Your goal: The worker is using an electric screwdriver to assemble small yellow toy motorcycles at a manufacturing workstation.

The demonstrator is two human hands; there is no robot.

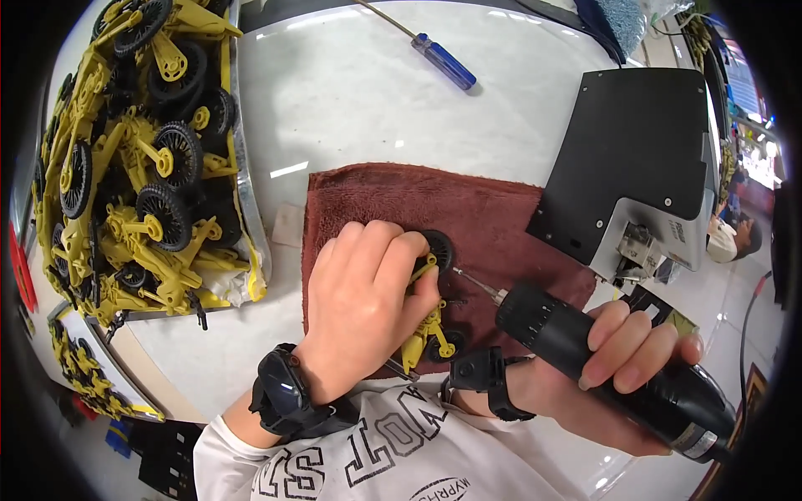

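My left hand is closed over a small yellow toy motorbike with black spoked wheels, pressing it on a brown cloth. Part of the toy is hidden beneath my palm and fingers. In my right hand is a black electric screwdriver, gripped round its body. Its thin metal bit points left toward the toy's upper wheel, and a small gap seems to lie between the tip and the wheel.
At the left, a tray is heaped with yellow toy motorbikes. A blue-handled screwdriver lies at the far side of the white table. To the right stands a device with a black panel. A cable runs at the right edge.
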